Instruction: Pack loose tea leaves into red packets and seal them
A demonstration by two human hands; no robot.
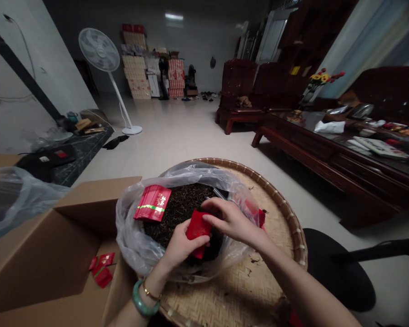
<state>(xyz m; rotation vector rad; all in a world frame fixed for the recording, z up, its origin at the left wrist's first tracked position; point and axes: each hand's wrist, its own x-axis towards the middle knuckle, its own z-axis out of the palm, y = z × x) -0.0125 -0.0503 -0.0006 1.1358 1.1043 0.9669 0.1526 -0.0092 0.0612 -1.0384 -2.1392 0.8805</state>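
My left hand (186,243) grips a small red tea packet (198,225), with the thumb across its front. At the packet's upper edge, my right hand (225,219) pinches with thumb and bent fingers. Both hands are over a clear plastic bag (136,245) full of dark, dry tea leaves (184,200). A fanned stack of flat red packets with a green band (153,203) lies on the leaves at the left. Just behind my right hand, part of a metal utensil (220,194) shows; its kind is hidden. Whether the held packet contains anything cannot be seen.
The bag rests on a round woven bamboo tray (295,222) with scattered leaf bits. On the left stands an open cardboard box (23,268) with a few red packets (102,272) inside. A black round stand base (337,272) is at the right, beyond it a low wooden table (313,154).
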